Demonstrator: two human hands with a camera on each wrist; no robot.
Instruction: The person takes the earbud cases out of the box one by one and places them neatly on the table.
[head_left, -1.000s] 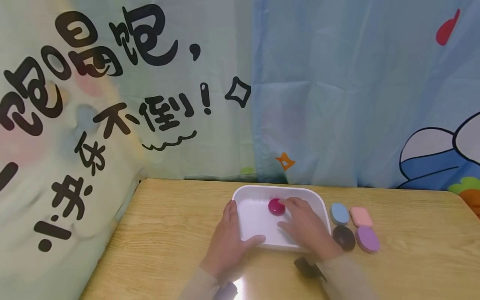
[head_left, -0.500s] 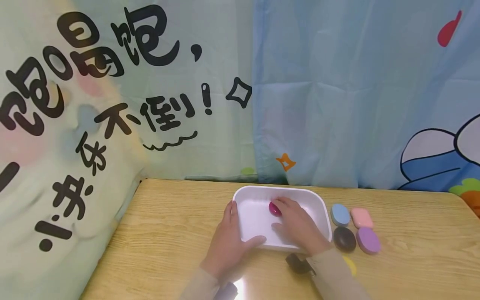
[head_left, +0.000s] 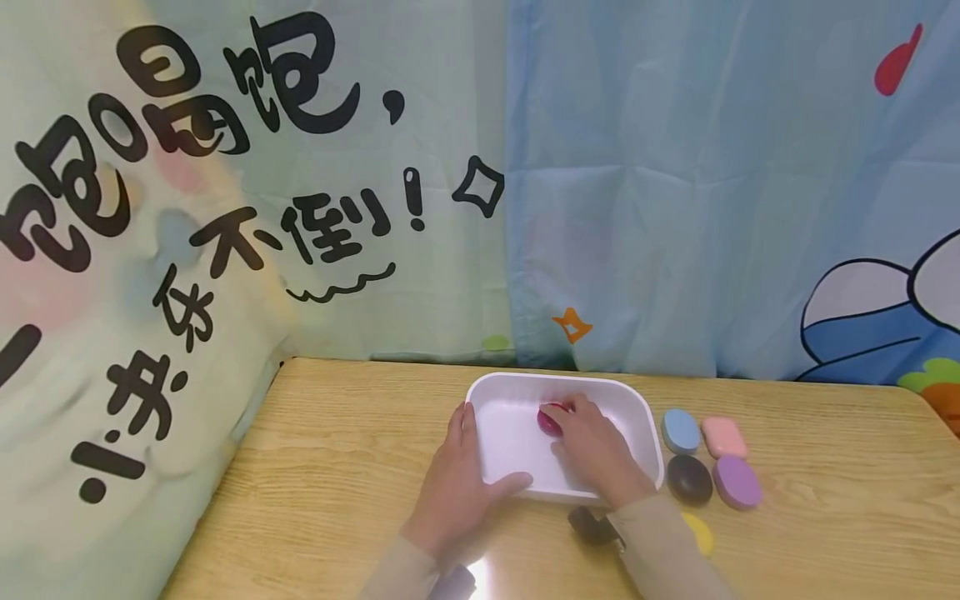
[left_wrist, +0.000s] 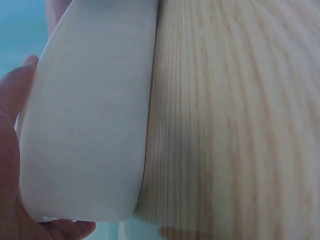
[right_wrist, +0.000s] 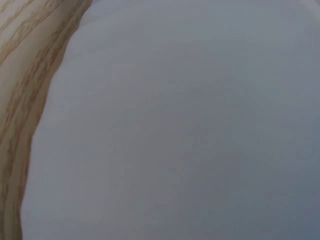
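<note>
A white rectangular tray (head_left: pixel 637 412) sits on the wooden table (head_left: pixel 322 467). My left hand (head_left: pixel 459 479) grips the tray's left rim, fingers along the outer wall and thumb over the front edge; the left wrist view shows that white wall (left_wrist: pixel 90 130) against my palm. Inside the tray, my right hand (head_left: pixel 588 442) holds a magenta round piece (head_left: pixel 547 419) with its fingertips on it, low over the tray floor. The right wrist view is filled by the tray's white surface (right_wrist: pixel 190 130).
Right of the tray lie a blue piece (head_left: pixel 680 430), a pink piece (head_left: pixel 723 437), a dark brown piece (head_left: pixel 689 478) and a purple piece (head_left: pixel 737 482). A yellow piece (head_left: pixel 699 532) peeks out beside my right sleeve. Curtains hang behind the table.
My right hand has slid a little left and forward over the magenta piece, covering more of it. The left hand has stayed on the tray's rim.
</note>
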